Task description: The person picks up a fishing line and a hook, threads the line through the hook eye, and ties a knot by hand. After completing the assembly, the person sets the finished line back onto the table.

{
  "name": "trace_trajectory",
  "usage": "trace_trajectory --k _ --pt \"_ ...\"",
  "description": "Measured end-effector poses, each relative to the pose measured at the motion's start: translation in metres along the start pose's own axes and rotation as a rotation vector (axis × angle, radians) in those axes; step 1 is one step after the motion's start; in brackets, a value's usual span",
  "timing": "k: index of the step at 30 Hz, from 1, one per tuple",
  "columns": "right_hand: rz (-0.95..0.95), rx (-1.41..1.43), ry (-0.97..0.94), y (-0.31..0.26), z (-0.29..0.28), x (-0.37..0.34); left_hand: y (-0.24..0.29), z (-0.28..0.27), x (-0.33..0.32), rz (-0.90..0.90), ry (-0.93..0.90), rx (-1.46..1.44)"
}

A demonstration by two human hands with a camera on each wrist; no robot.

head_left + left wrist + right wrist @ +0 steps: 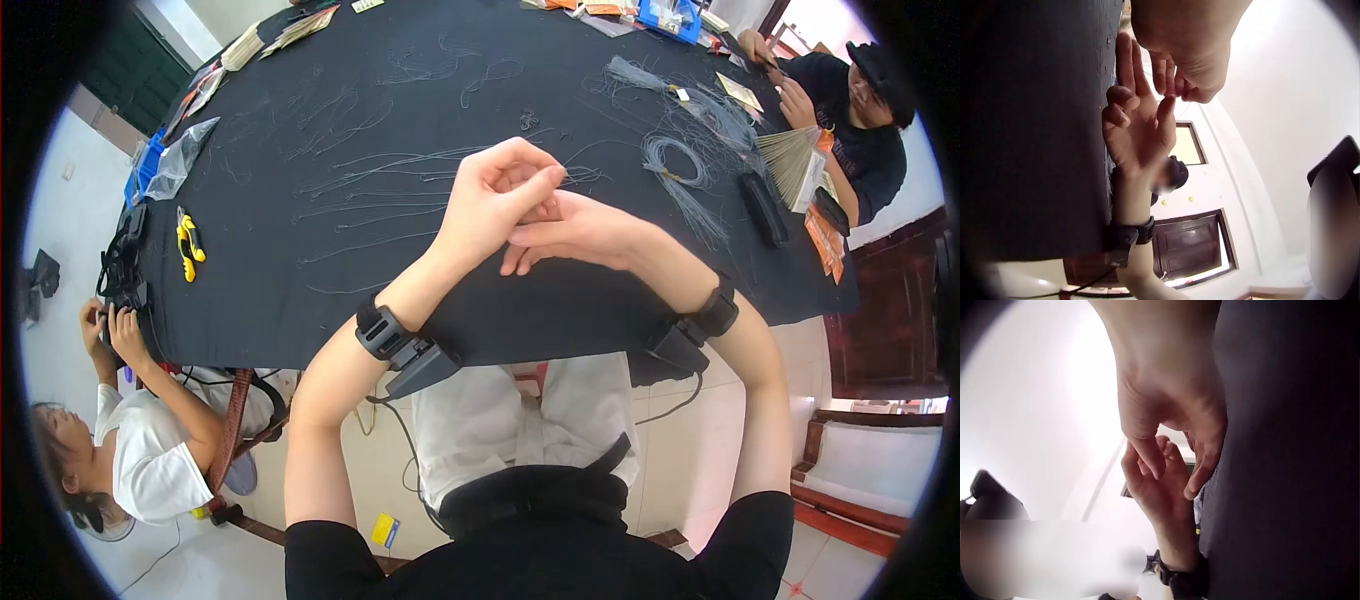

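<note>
My left hand [490, 200] is raised over the near middle of the table, fingers curled and thumb tip against the index finger. In the left wrist view a fine grey cord [1185, 107] shows faintly at its fingertips. Close beside and partly behind it is my right hand [595, 232], its palm turned up in the left wrist view. Two of its fingers [1126, 59] stretch out straight and the others bend loosely. Its thumb [1157, 464] stands apart from the fingers in the right wrist view. Thin grey cords [375, 195] lie side by side behind the hands.
A coiled bundle of grey cord [672, 165] lies at the right, near a black case [763, 210] and a fan of cards [790, 165]. Yellow-handled pliers [188, 245] rest on the black tablecloth [250, 290] at the left. Two other people sit at either side.
</note>
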State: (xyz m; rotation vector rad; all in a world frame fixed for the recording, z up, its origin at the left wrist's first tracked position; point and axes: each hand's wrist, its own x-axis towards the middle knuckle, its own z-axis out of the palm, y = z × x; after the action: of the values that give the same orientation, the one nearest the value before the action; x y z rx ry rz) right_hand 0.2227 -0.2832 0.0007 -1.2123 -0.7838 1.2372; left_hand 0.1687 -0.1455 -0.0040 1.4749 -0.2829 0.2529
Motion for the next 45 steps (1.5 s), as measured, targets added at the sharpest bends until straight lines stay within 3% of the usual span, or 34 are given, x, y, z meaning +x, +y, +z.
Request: trace_trajectory --k 4,7,13,24,29,31,33,35,38,41,44,45 --pt "0.051 0.006 0.173 0.005 0.007 0.003 0.004 -0.005 0.004 -0.08 0.104 -0.185" --pt "0.079 0.039 0.157 0.005 0.004 -0.007 0.004 -0.004 0.004 -0.181 0.128 -0.201" --pt "0.098 -0.004 0.182 0.008 0.0 -0.015 0.003 -0.002 0.002 -0.221 0.04 -0.165" --pt "0.11 -0.116 0.243 0.009 0.003 -0.02 0.0 -0.002 0.002 -0.185 0.043 -0.068" --pt "0.018 -0.244 0.397 -0.001 -0.015 -0.053 -0.004 -0.011 0.007 -0.183 0.107 0.041" --pt "-0.228 -0.3 0.634 0.001 -0.026 -0.064 -0.007 -0.014 0.009 -0.209 0.131 0.093" --pt "-0.421 -0.011 0.783 -0.006 -0.037 -0.075 -0.008 -0.014 0.009 -0.239 0.132 0.138" --pt "-0.592 0.397 0.68 -0.014 -0.058 -0.088 -0.011 -0.015 0.01 -0.251 0.115 0.166" --pt "-0.791 0.657 0.615 -0.017 -0.082 -0.094 -0.009 -0.014 0.009 -0.28 0.1 0.243" --pt "-0.787 0.682 0.312 -0.017 -0.103 -0.093 -0.008 -0.014 0.01 -0.329 0.096 0.25" --pt "-0.733 0.515 0.72 -0.035 -0.084 -0.078 -0.014 -0.017 0.008 -0.329 0.077 0.279" --pt "-0.701 0.466 0.735 -0.037 -0.086 -0.072 -0.013 -0.017 0.009 -0.325 0.072 0.294"
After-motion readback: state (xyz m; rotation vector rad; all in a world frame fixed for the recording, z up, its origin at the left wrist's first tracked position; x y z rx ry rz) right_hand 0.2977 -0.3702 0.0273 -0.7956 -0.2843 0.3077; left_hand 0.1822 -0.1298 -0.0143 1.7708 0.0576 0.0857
